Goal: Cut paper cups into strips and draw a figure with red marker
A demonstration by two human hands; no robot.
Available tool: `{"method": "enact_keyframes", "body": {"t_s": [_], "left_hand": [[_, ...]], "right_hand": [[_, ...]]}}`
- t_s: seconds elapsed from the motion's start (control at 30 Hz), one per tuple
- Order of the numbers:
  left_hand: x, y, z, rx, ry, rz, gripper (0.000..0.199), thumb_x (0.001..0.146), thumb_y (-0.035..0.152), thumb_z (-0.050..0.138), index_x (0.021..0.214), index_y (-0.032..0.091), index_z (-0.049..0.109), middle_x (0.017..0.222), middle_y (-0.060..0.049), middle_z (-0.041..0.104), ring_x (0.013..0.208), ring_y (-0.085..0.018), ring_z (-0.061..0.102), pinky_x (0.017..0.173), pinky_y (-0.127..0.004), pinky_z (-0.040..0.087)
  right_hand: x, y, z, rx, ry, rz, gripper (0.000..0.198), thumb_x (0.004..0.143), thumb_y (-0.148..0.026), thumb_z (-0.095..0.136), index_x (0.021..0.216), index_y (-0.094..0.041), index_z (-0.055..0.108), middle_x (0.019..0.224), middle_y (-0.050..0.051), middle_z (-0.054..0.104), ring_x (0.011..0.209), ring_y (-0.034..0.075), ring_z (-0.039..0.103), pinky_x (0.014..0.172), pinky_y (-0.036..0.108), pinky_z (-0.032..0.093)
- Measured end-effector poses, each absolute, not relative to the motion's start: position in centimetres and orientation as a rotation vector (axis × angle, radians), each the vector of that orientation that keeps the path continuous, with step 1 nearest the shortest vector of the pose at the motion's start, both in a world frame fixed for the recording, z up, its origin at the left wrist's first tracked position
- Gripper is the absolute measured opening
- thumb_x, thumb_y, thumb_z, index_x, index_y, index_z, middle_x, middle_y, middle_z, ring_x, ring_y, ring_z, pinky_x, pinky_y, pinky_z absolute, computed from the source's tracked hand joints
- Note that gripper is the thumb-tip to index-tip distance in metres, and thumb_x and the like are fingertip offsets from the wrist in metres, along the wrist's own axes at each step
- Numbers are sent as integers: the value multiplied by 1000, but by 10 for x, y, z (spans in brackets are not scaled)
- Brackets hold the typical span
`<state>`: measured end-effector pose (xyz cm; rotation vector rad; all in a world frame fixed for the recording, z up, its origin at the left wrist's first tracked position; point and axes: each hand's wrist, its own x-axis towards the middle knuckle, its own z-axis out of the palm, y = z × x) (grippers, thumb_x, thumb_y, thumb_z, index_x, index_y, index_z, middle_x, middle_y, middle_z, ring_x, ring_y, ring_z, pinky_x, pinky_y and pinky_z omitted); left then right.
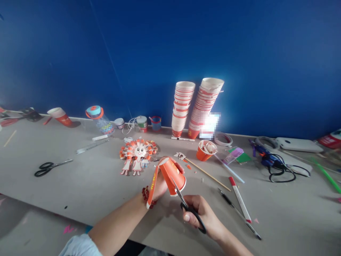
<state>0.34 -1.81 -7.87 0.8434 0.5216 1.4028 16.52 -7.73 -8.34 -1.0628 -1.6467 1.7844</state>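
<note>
An orange paper cup (pixel 172 175) is gripped by my left hand (pixel 162 185), whose fingers wrap behind it. One cut strip (pixel 152 188) of the cup's wall hangs down on the left, over a red bead bracelet. My right hand (pixel 198 213) holds a pair of scissors (pixel 193 215) by its black handles. The scissors' blades lie against the cup near its rim; whether they bite into the paper is hard to tell. Behind the cup stand paper doll figures (pixel 138 153) with orange and white curled strips and a drawn face.
Two tall stacks of paper cups (pixel 183 106) lean by the blue wall. A scrap-filled cup (pixel 206 151), a wooden stick (pixel 207 173), a marker (pixel 240 201) and a pen (pixel 239 213) lie to the right. A blue glue gun (pixel 269 158) with its cord is farther right. Other scissors (pixel 52 167) lie left.
</note>
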Motion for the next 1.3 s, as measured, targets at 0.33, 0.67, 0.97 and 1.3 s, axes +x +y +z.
{"method": "enact_keyframes", "body": {"t_s": [0.33, 0.67, 0.97, 1.3], "left_hand": [[3, -19, -79, 836, 512, 1390, 19, 81, 34, 65, 94, 21, 59, 87, -4, 68, 80, -20, 65, 80, -38, 50], [3, -20, -72, 841, 494, 1378, 18, 84, 36, 61, 92, 20, 58, 84, -5, 69, 80, -21, 65, 77, -37, 49], [4, -20, -73, 836, 500, 1352, 23, 82, 40, 63, 91, 19, 58, 83, -6, 69, 78, -22, 65, 70, -34, 49], [3, -22, -66, 881, 525, 1329, 24, 83, 42, 62, 90, 19, 58, 80, -7, 69, 77, -23, 65, 69, -35, 49]], "right_hand": [[165, -78, -81, -1013, -1605, 1824, 70, 59, -86, 61, 62, -18, 45, 49, -6, 38, 44, 7, 31, 42, 21, 20], [164, -77, -78, -923, -1598, 1862, 66, 66, -81, 61, 64, -16, 51, 50, -4, 45, 44, 8, 37, 42, 21, 24], [165, -78, -82, -948, -1587, 1835, 67, 64, -83, 61, 62, -17, 49, 48, -5, 42, 43, 7, 33, 42, 21, 20], [165, -77, -79, -972, -1622, 1794, 69, 61, -86, 60, 59, -19, 42, 50, -6, 34, 46, 7, 27, 44, 23, 15]]}}
